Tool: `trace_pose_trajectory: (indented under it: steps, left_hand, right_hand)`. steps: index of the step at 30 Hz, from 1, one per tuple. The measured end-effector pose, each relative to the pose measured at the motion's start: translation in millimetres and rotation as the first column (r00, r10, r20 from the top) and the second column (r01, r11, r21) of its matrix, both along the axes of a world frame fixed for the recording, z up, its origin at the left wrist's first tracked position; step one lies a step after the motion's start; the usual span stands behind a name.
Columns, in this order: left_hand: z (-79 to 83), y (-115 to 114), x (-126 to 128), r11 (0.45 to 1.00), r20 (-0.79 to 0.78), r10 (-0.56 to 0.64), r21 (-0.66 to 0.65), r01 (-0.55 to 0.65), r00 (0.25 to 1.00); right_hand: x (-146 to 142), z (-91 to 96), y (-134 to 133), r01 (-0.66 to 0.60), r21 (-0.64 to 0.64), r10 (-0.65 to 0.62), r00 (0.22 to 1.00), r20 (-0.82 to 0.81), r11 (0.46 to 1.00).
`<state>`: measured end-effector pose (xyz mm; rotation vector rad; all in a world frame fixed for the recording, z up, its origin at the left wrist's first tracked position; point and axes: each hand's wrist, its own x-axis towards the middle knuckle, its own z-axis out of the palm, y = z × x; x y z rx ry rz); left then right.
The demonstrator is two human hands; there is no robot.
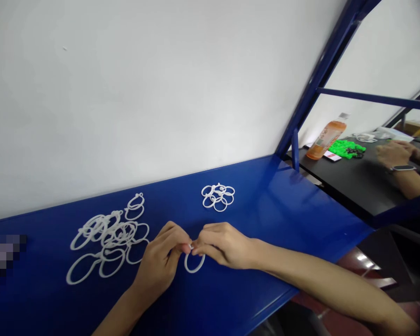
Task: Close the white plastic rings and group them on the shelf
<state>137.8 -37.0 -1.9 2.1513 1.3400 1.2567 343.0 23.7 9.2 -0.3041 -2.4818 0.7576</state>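
Stretching across the lower half of the view, a blue metal shelf [266, 196] runs against a white wall [143, 84], with a blue frame post [322, 70] slanting up at its right end. Beyond that post lies a dark table [350, 182], where another person's hand [394, 153] with a wrist band rests near a heap of green pieces [346, 148] and an orange bottle [326, 138] lying tilted.

On the shelf, left of centre, sprawls a loose pile of white plastic rings [107, 238], many overlapping. Farther back, near the middle, sits a small cluster of joined rings [218, 196], well apart from the pile.

Between them and closer to the front edge, both hands meet. The left hand [159, 266] is curled, its thumb and forefinger pinched on the top of a single white ring [194, 264]. The right hand [224, 245] is likewise closed, fingertips pinching the same spot, touching the left fingertips. The ring hangs below the fingers, just above or on the shelf surface; which cannot be told.
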Motion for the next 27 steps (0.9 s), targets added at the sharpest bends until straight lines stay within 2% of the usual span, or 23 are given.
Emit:
trace_pose_trajectory:
  steps: [2, 5, 8, 10, 13, 15, 19, 22, 23, 25, 26, 27]
  left_hand:
    - [1.7, 1, 0, 1.000, 0.005, -0.001, -0.009, 0.001, 1.000]
    - [2.0, 4, -1, 0.995, 0.024, 0.080, -0.063, -0.078, 0.997]
    - [0.3, 5, 1, 0.977, 0.092, 0.127, -0.184, -0.109, 0.988]
    - [-0.5, 3, 4, 0.964, 0.098, 0.123, -0.246, -0.095, 0.988]
    - [0.2, 2, 9, 0.946, 0.040, 0.161, -0.292, -0.143, 0.986]
    - [1.0, 2, 10, 0.937, 0.010, 0.196, -0.297, -0.184, 0.981]
    - [0.1, 3, 10, 0.943, -0.049, 0.227, -0.240, -0.232, 0.973]
    - [-1.3, 5, 6, 0.956, -0.103, 0.216, -0.180, -0.232, 0.971]
    - [-1.0, 6, 2, 0.959, -0.126, 0.225, -0.148, -0.243, 0.966]
    - [0.4, 12, -9, 0.952, -0.199, 0.283, -0.060, -0.300, 0.938]
    - [1.4, 16, -17, 0.937, -0.258, 0.334, -0.009, -0.348, 0.907]
    - [2.1, 20, -26, 0.917, -0.327, 0.387, 0.035, -0.398, 0.862]
  right_hand:
    - [-2, 0.2, -2, 0.025, 0.013, -0.025, 1.000, -0.003, 1.000]
    - [-7, 0.0, -3, 0.177, 0.004, -0.177, 0.984, -0.031, 0.984]
    - [-9, -1.6, -1, 0.357, 0.006, -0.357, 0.933, -0.040, 0.934]
    - [-7, -2.6, 4, 0.423, 0.018, -0.422, 0.906, -0.025, 0.906]
    - [-1, -1.1, 13, 0.430, 0.010, -0.430, 0.902, -0.029, 0.903]
    - [3, 2.0, 18, 0.359, 0.012, -0.358, 0.932, -0.060, 0.933]
    - [6, 7.3, 23, 0.144, 0.093, -0.134, 0.986, -0.100, 0.985]
    - [7, 6.5, 31, 0.097, 0.084, -0.089, 0.991, -0.099, 0.992]
    - [8, 5.5, 36, 0.119, 0.065, -0.112, 0.988, -0.108, 0.991]
    - [13, 3.0, 52, 0.253, 0.008, -0.248, 0.955, -0.160, 0.968]
    - [17, 1.5, 63, 0.358, -0.035, -0.358, 0.914, -0.192, 0.933]
    - [21, -0.5, 75, 0.472, -0.089, -0.479, 0.848, -0.227, 0.877]
